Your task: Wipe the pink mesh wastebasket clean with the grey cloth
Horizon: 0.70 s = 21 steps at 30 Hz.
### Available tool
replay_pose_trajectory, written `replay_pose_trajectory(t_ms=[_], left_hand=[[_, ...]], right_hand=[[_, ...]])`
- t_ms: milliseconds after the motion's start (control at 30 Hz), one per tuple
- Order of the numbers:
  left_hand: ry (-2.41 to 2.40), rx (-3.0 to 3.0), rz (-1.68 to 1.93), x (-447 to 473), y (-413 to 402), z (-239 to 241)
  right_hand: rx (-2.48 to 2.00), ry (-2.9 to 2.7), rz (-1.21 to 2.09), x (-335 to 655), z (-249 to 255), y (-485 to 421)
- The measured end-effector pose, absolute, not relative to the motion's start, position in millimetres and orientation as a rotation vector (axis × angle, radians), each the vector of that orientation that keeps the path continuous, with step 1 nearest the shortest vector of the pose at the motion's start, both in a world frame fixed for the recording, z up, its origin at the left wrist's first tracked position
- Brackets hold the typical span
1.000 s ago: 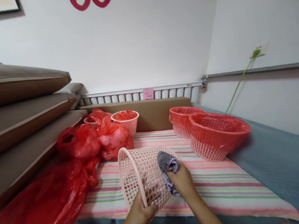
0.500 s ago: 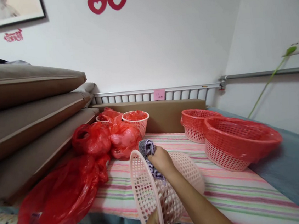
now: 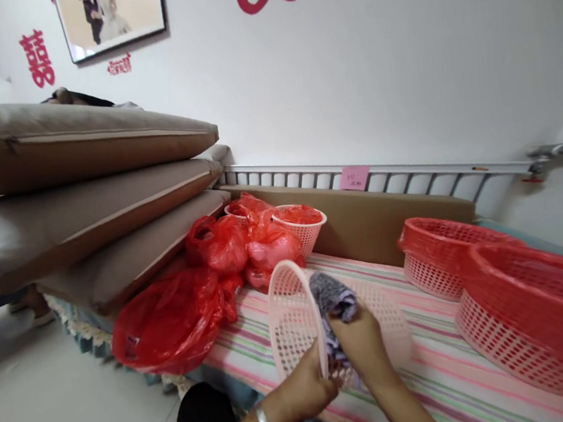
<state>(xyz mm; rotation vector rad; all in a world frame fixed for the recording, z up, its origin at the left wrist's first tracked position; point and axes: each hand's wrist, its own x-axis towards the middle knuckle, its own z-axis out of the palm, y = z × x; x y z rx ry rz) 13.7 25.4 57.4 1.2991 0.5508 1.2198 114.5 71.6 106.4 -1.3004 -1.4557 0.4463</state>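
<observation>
A pale pink plastic basket [image 3: 293,324] with a mesh wall lies tilted on its side above the striped sheet [image 3: 430,383], its mouth facing left. My left hand [image 3: 312,382], with a silver bracelet at the wrist, is closed round the basket's rim at the lower edge. Pressed to the outer wall just behind the rim, my right hand [image 3: 360,337] grips a bunched grey and purple cloth [image 3: 333,293]. Part of the cloth hangs down below the fingers. The right thumb and fingertips are partly hidden by the cloth.
Two baskets lined with red plastic, a nearer one [image 3: 531,339] and a farther one [image 3: 433,272], stand at right. Red plastic bags [image 3: 172,323] and a small lined basket [image 3: 309,235] sit at back left. Stacked cushions [image 3: 109,195] rise at left; a radiator [image 3: 384,183] runs behind.
The view has swung left, so the surroundings appear farther right. My left hand has come up more into sight on the rim, and my right hand with the cloth sits lower along the wall.
</observation>
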Motion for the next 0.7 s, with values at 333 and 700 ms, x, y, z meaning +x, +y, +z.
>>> replay_pose_trajectory(t_ms=[333,700], left_hand=[[0.438,1.107,1.108,9,35,51],[0.536,1.041,1.035,6,41,5]], right_hand=[[-1.347,-1.624,0.521,116,89,71],[-1.574,-2.041,0.453,70,158,177]])
